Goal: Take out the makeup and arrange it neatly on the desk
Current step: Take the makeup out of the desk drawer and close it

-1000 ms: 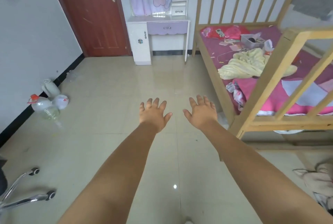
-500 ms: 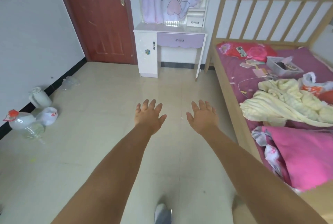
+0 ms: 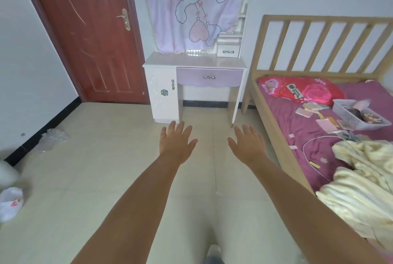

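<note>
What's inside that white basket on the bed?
The white basket on the bed holds dark and brownish items, too blurred to identify. Its near wall hides whatever sits lower down.

Basket (image 3: 348,118) contents blurred (bed (image 3: 297,127) cut off right)

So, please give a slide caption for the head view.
Both open hands, left hand and right hand, reach toward the white desk.

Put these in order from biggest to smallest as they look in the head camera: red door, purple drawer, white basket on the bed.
1. Red-brown wooden door
2. Purple drawer front of the white desk
3. White plastic basket on the bed; it looks close to the drawer and sits nearer, so that order is unsure.
</note>
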A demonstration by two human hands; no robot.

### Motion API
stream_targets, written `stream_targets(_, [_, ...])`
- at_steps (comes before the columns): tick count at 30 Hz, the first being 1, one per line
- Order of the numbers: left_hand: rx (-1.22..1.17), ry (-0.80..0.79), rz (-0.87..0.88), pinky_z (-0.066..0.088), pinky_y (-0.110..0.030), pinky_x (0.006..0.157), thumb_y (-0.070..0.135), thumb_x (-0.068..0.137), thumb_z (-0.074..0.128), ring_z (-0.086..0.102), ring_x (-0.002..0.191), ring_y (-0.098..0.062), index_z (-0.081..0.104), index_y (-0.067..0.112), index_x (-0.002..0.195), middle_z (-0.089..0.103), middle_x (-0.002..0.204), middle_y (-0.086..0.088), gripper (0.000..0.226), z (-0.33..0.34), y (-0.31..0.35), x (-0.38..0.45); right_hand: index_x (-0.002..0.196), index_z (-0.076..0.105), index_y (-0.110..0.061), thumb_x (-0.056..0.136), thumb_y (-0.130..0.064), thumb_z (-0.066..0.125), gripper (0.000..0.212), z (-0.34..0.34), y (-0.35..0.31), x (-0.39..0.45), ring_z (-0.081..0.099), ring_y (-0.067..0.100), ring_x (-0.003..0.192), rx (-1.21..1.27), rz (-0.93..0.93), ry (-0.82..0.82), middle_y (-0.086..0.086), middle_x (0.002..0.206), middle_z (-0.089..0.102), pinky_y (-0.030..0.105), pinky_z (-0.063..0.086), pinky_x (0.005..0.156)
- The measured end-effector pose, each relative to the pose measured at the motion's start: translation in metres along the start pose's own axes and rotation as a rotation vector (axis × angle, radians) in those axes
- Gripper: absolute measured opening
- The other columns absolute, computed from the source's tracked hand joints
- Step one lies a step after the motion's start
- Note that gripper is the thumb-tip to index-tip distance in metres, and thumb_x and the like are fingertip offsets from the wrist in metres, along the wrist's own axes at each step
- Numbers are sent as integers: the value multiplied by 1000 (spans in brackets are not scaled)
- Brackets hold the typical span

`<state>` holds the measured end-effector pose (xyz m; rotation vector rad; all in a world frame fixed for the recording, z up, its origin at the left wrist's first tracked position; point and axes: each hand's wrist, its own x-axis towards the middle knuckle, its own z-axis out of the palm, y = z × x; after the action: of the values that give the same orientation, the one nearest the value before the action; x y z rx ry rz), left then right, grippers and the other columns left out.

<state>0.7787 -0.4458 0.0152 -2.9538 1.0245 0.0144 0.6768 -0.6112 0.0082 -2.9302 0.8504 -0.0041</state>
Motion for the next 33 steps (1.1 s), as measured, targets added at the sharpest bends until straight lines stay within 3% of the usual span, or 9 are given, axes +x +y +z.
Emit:
stream_targets(8, [10, 26, -54, 3, -41, 117, 45, 98, 21, -1, 145, -23, 11, 24, 147, 5, 157, 3, 54, -30, -39, 239, 142, 27, -15, 97, -43, 26, 53, -16, -12, 250, 18, 27, 141, 19, -73, 77, 10, 150, 27, 39, 24, 111])
stream_targets(15, [26, -22, -72, 4, -40, 117, 44, 98, 22, 0, 145, -22, 14, 24, 146, 6, 156, 3, 52, -17, -91, 419, 144, 23, -17, 97, -42, 28, 54, 0, -45, 438, 16, 26, 141, 47, -102, 34, 9, 152, 22, 39, 24, 111])
stream_targets(20, [41, 28, -22, 10, -39, 114, 40, 99, 25, 7, 143, -22, 20, 21, 144, 14, 155, 1, 49, -5, -131, 559, 139, 33, -13, 96, -39, 32, 50, 19, -63, 568, 28, 24, 134, 55, -38, 62, 8, 142, 36, 36, 30, 105])
stream_targets(26, [11, -27, 30, 13, -38, 113, 40, 98, 20, 11, 142, -22, 24, 19, 142, 18, 153, 1, 49, 20, -158, 707, 142, 27, -14, 97, -38, 30, 51, 40, -61, 696, 21, 24, 139, 65, 69, -49, 7, 149, 28, 36, 28, 108])
stream_targets(33, [1, -164, 109, 11, -38, 115, 41, 98, 27, 7, 144, -22, 18, 21, 145, 13, 155, 1, 52, 71, -150, 844, 136, 35, -10, 97, -34, 31, 45, 86, -36, 823, 31, 26, 132, 244, 253, -252, 10, 138, 41, 37, 33, 102])
